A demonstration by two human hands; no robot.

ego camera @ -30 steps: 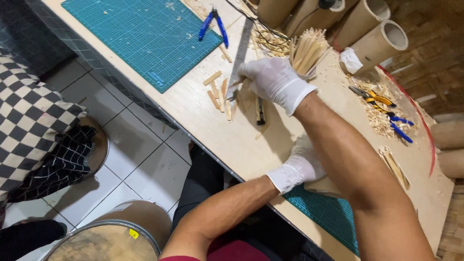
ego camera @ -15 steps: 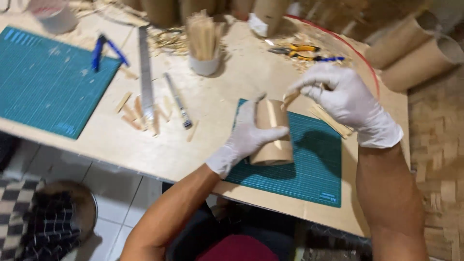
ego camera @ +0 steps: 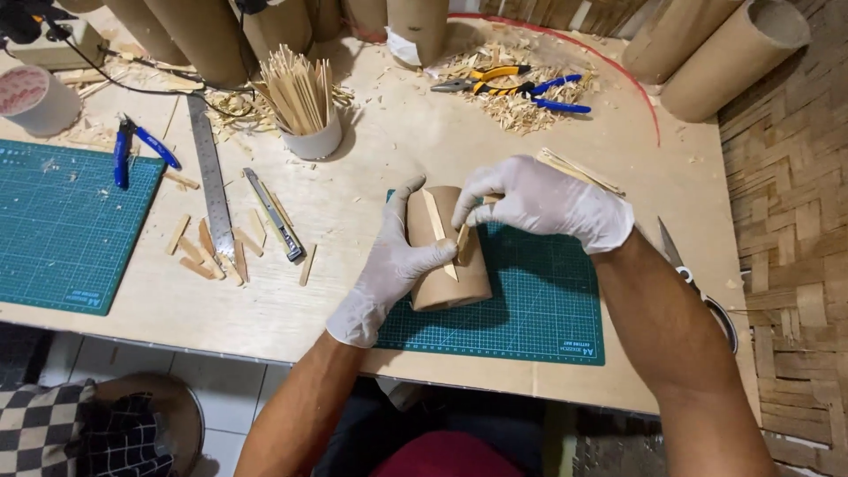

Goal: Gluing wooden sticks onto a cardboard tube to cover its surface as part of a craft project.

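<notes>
A short brown cardboard tube (ego camera: 450,278) lies on a green cutting mat (ego camera: 539,309) near the table's front edge. My left hand (ego camera: 389,265), in a white glove, grips the tube from its left side, thumb pressing a thin bamboo strip (ego camera: 439,231) lying along the tube's top. My gloved right hand (ego camera: 539,201) comes from the right and pinches a second small bamboo piece (ego camera: 463,244) against the tube beside that strip.
Left of the tube lie a utility knife (ego camera: 276,228), a steel ruler (ego camera: 210,181), loose bamboo pieces (ego camera: 208,254), a second green mat (ego camera: 62,225) and blue pliers (ego camera: 132,146). A cup of bamboo sticks (ego camera: 305,110), yellow and blue pliers (ego camera: 512,84), tall cardboard tubes (ego camera: 733,57) stand behind; scissors (ego camera: 693,278) lie right.
The view swung from the left of the table to the tube. My right hand left the loose pieces and came to the tube, where both hands now press bamboo strips.
</notes>
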